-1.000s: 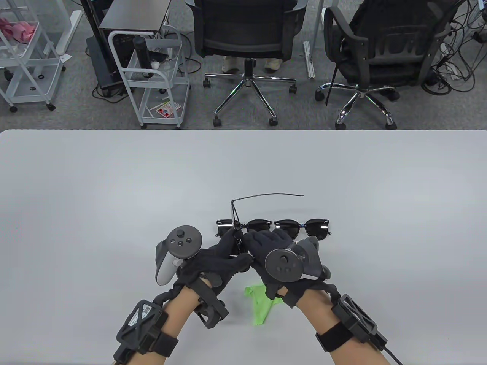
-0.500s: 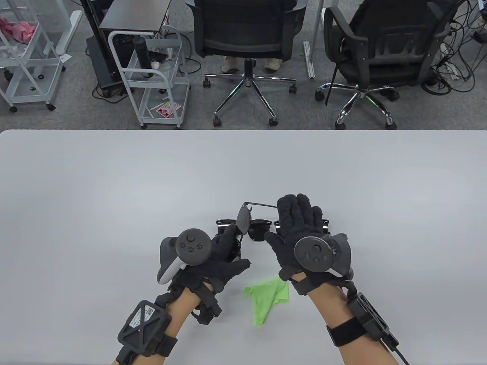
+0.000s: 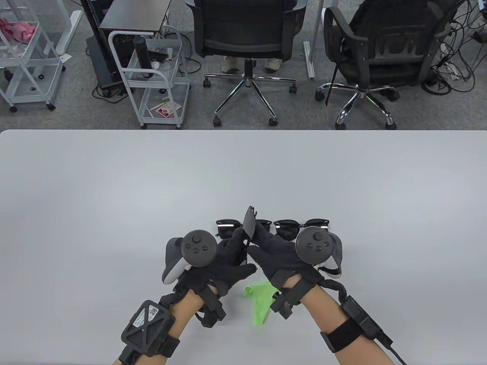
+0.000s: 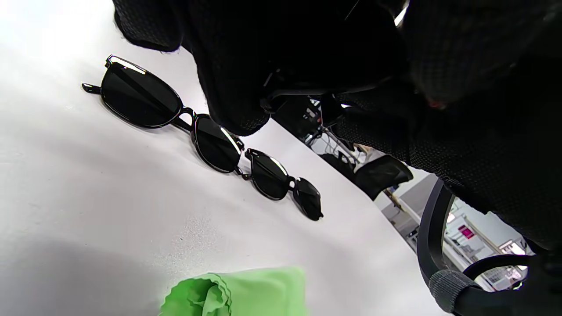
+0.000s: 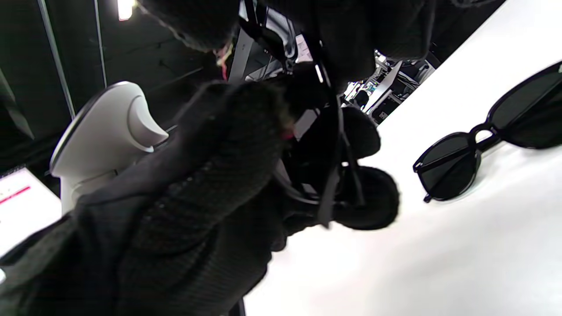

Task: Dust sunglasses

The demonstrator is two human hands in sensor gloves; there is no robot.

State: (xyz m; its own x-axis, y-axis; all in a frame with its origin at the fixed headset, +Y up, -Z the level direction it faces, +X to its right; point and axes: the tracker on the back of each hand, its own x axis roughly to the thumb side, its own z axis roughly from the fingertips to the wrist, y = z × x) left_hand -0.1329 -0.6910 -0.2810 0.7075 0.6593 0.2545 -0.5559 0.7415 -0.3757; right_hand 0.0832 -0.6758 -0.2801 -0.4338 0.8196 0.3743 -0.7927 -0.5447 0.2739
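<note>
A black pair of sunglasses (image 3: 249,221) is held edge-up just above the table between both hands. My left hand (image 3: 236,239) grips it from the left and my right hand (image 3: 260,235) holds it from the right. Its arms look folded in. The right wrist view shows the held frame (image 5: 330,145) between gloved fingers. Two more black pairs lie side by side on the white table (image 3: 114,182) just behind the hands: a left pair (image 3: 226,227) and a right pair (image 3: 286,228). A crumpled green cloth (image 3: 261,304) lies near the front edge, between my wrists.
The two lying pairs also show in the left wrist view (image 4: 145,98) (image 4: 281,182), with the green cloth (image 4: 246,292) in front of them. Office chairs (image 3: 247,34) and a white cart (image 3: 152,76) stand beyond the table's far edge.
The held pair's long arm, stretched out to the right a second ago, is folded in. My right hand reached out flat over it, then came back to the frame.
</note>
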